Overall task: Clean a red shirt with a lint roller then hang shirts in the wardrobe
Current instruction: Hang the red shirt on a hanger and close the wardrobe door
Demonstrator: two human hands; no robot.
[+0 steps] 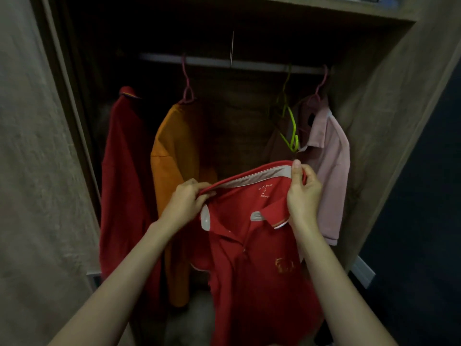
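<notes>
Red polo (252, 265): matt knit cloth, pale smooth tape lining collar, gold embroidered crest on chest. Left hand (185, 203) and right hand (303, 193): bare skin, pinching collar cloth. Wardrobe (374, 96): wood-grain panels, matt, slightly rough look. Rail (224, 61): pale, smooth, probably metal, dim light. Hangers: pink (187, 88) and green (290, 126), glossy thin plastic. Hung shirts: dark red (122, 171), orange (174, 171), pink (329, 176), all matt soft cloth, pink one finely textured.
</notes>
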